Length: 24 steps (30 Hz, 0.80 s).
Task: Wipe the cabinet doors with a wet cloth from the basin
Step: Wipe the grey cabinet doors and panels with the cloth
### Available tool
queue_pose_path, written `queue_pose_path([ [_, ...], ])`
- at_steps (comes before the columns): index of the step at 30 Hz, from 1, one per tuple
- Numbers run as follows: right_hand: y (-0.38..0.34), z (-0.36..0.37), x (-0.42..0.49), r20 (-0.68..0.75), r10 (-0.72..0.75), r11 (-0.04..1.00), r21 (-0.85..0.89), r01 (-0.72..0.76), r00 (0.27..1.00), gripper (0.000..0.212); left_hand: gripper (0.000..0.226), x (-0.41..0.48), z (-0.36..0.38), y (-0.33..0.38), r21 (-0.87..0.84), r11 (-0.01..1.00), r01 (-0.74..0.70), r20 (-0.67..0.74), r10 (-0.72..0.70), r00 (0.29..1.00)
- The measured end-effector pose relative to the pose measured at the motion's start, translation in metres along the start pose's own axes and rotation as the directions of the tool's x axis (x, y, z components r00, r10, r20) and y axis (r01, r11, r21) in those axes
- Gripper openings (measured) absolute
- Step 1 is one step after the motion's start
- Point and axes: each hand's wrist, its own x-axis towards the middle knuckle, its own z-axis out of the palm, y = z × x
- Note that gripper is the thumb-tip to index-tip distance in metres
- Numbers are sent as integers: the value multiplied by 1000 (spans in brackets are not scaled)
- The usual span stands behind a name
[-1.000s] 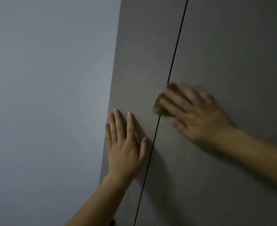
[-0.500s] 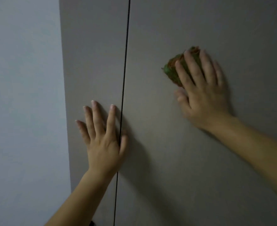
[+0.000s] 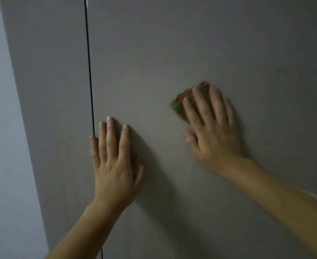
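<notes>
1. We find the cloth, a green and orange wad, pressed against the right cabinet door. It is well to the right of the dark gap between the doors.
2. The right hand lies over the cloth, its fingers straight and slightly spread, and presses it flat to the panel. No finger curls round it. The cloth shows beyond the fingertips, up and left of the palm.
3. The wad's long axis runs on a slant from lower left to upper right, roughly across the fingers.
4. The left hand lies flat on the same door, fingers straight and close together, thumb out to the right, little finger at the gap. It holds nothing; we judge that it braces the door.
5. The right hand is the one at the cloth. The left lies lower and to the left, near it but apart.
6. The right forearm comes in from the lower right, the left from below. The right hand and cloth are blurred, the left hand sharp.
7. Judgement: the right door is being wiped. We cannot tell which areas, or whether the left cabinet door, are done.
</notes>
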Motion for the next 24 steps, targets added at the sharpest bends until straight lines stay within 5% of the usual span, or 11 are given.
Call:
queue_pose_path([
  [4,-3,12,-67,125,-381,924,18,382,916,73,79,0,-1,4,4,1000,24,6,-24,1000],
  [6,17,10,-66,108,-422,905,-4,425,900,70,79,1,-2,8,9,999,43,5,-43,999],
  [11,61,-3,-17,-28,26,999,-32,-27,999,72,73,13,1,51,-23,996,-90,20,91,996],
  [17,59,4,-89,106,-139,987,-65,146,985,79,75,14,18,94,-3,984,-178,52,178,983],
  [24,81,-7,-42,-35,176,982,77,-173,984,74,70,12,32,115,33,979,-200,79,197,977],
])
